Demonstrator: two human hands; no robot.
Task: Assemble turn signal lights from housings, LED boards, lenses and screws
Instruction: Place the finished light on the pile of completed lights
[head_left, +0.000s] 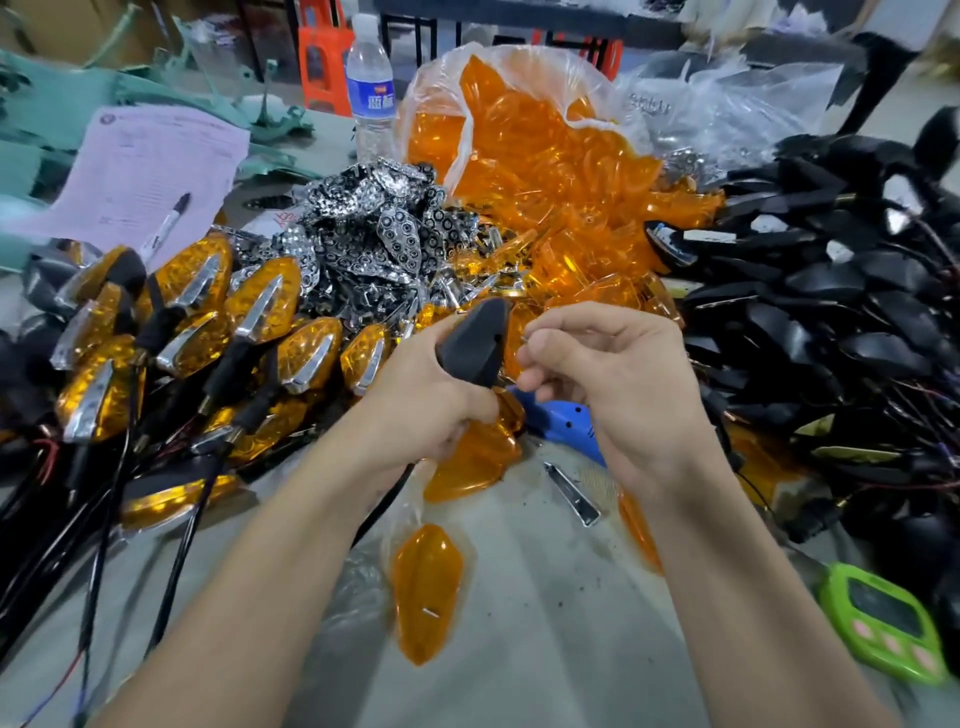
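Note:
My left hand grips a black turn signal housing with its back side up, an orange lens showing beneath it. My right hand hovers just right of the housing, its fingertips pinching a small thin screw. A loose orange lens lies on the table below my hands. Finished lights with orange lenses and chrome trims are piled at the left. Chrome reflector boards heap in the middle, orange lenses spill from a bag behind, and black housings stack at the right.
A blue electric screwdriver lies under my right hand. A chrome trim piece rests on the table. A green timer sits at the lower right. A water bottle, a pink paper and a marker stand at the back left.

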